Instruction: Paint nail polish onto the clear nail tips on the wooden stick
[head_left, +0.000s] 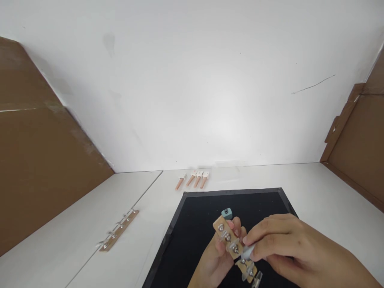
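Observation:
My left hand grips a narrow wooden strip that bears several shiny round metal studs and clear plastic pieces. The strip slants down to the right over the black mat. My right hand pinches a pale grey piece against the strip's lower half; the fingers hide most of it, so its kind is unclear. At the strip's lower end a clear plastic piece sticks out. Just beyond the upper end lies a small teal block with a dark round spot.
A black mat with grey taped edges covers part of the white table. Several tapered pinkish pegs with white heads lie near the back wall. Left lies a similar wooden strip with clear pieces. Brown cardboard walls flank both sides.

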Available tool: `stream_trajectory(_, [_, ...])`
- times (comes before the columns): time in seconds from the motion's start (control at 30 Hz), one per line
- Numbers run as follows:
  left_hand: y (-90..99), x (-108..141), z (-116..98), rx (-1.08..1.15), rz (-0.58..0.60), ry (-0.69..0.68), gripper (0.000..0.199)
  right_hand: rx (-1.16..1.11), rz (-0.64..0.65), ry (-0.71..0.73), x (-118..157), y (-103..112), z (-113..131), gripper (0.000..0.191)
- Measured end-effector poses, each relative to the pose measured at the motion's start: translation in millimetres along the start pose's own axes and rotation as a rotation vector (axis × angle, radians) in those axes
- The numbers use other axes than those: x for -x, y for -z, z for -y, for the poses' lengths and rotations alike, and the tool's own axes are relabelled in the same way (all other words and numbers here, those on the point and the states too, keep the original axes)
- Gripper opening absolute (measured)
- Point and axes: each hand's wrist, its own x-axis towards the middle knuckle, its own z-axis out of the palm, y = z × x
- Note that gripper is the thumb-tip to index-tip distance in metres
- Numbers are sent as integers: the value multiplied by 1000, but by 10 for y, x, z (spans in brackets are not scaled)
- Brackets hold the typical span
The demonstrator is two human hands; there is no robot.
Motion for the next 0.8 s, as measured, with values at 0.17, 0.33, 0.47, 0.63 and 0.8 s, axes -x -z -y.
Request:
stream_trajectory(0.17, [-42,18,-24,9,5,1,30,49,15,-6,39,9,3,34])
stream_trajectory(0.33, [-3,48,-31,-1,21,-17,31,79,-29,3,40,42,16,36])
stream_trajectory(0.47, [77,68,-28,-11,22,-20,31,114,-89,13,57,25,-1,37])
stream_trajectory(0.63, [91,60,-18,8,25,-4,31,124,-131,17,65,-7,-27,37])
stream_trajectory(0.8, [44,17,-9,47,10,2,31,111,-78,41,38,2,-15,33])
